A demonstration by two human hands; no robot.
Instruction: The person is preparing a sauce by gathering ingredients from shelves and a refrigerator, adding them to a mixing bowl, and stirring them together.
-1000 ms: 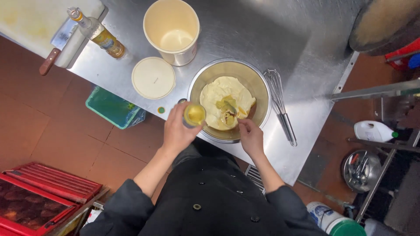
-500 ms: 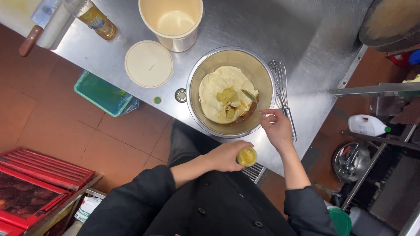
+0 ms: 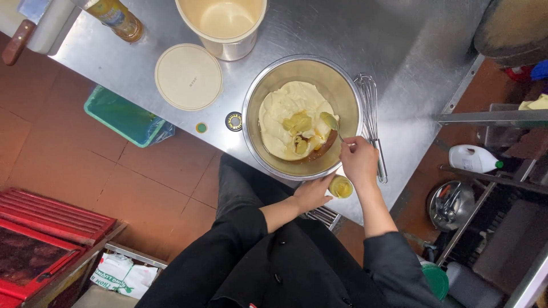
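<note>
A steel mixing bowl [image 3: 260, 91] sits on the steel counter [image 3: 411, 51], holding pale cream with yellow paste and a brown liquid. My right hand [image 3: 358, 161] grips a spoon [image 3: 330, 122] whose yellow-coated tip hangs over the bowl's right side. Just below the bowl's near rim, my left hand [image 3: 311, 194] holds a small jar of yellow paste [image 3: 341, 186], right under my right hand.
A wire whisk [image 3: 371, 111] lies right of the bowl. A round cream lid [image 3: 188, 76], a tall cream container [image 3: 221, 23], a small jar lid [image 3: 233, 121] and a bottle [image 3: 117, 16] stand to the left. A green bin [image 3: 123, 117] sits on the tiled floor.
My left hand carried the jar from the bowl's left side to below its near rim. My right hand now holds the spoon over the bowl.
</note>
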